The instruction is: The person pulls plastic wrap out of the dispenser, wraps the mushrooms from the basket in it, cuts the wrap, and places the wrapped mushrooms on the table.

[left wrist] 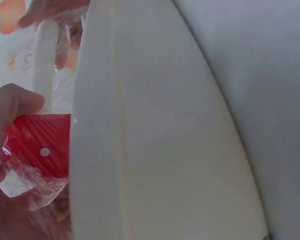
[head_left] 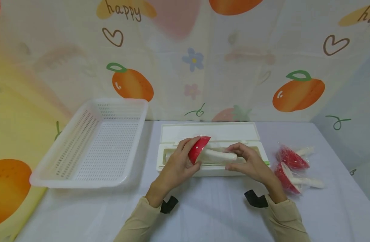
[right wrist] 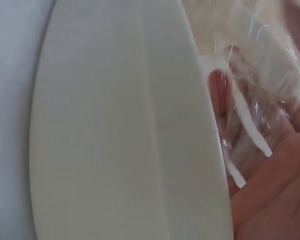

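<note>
A toy mushroom with a red, white-dotted cap and a white stem lies sideways over a cream cling-film dispenser box whose lid stands open. My left hand grips the red cap. My right hand holds the stem end, with clear film crinkled about the fingers. In the left wrist view the white stem runs up beside the box's front wall. The right wrist view is mostly the box's wall.
A white perforated basket stands at the left on the pale blue tablecloth. Two film-wrapped mushrooms lie to the right of the box. A fruit-print backdrop rises behind.
</note>
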{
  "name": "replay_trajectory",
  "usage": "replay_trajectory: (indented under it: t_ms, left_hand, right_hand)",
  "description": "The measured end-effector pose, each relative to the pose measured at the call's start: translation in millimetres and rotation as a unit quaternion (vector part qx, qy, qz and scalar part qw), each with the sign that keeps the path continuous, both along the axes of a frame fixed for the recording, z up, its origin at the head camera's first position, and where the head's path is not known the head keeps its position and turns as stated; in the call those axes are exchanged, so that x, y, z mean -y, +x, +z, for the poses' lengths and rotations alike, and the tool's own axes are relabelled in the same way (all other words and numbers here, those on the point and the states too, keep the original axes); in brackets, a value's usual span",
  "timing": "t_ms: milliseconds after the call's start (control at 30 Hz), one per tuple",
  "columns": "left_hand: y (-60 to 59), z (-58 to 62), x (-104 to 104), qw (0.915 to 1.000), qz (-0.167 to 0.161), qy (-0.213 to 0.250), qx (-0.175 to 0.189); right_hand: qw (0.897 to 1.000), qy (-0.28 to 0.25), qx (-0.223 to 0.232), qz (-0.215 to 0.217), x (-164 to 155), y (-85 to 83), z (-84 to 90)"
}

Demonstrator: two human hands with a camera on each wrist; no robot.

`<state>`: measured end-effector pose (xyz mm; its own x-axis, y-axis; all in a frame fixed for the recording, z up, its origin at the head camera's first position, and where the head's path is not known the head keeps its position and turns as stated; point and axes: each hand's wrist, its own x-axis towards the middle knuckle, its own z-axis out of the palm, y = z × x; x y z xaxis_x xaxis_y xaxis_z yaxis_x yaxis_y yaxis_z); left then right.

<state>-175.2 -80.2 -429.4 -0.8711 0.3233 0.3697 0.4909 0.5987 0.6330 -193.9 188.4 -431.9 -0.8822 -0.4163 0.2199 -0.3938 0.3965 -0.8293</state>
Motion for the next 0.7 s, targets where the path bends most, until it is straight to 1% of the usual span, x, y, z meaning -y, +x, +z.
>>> replay_trajectory:
  t_ms: [67, 167, 300, 400, 500, 600, 700]
  left_hand:
    - [-1.6, -3.5, 0, 0.9999, 0.002, 0.017, 0.0]
    - [-3.6, -8.1, -1, 0.9993, 0.004, 0.038, -0.004]
    - [-5.5, -11.9, -1, 0.998, 0.001, 0.06, -0.02]
    - [-6.6, -13.1, -1, 0.9966, -0.009, 0.075, -0.033]
    - [-7.6, -13.5, -3, 0.9945, -0.021, 0.095, -0.038]
    - [-8.3, -12.3, -5, 0.9923, -0.031, 0.114, -0.036]
    - [-7.0, -8.4, -7, 0.9905, -0.034, 0.129, -0.033]
  right_hand:
    - [1.0, -0.006, -0.017, 0.006, -2, -1.5, -3.0]
    - [0.998, -0.043, -0.044, 0.017, -4, -5.4, -7.9]
    - [0.993, -0.108, -0.046, 0.029, -5, -9.0, -12.3]
    - [0.988, -0.144, -0.031, 0.042, -6, -9.7, -13.9]
    - [0.982, -0.181, -0.01, 0.063, -8, -10.0, -14.4]
    - [0.973, -0.219, 0.023, 0.074, -11, -9.8, -13.8]
    - [0.966, -0.241, 0.048, 0.076, -12, -8.8, -11.9]
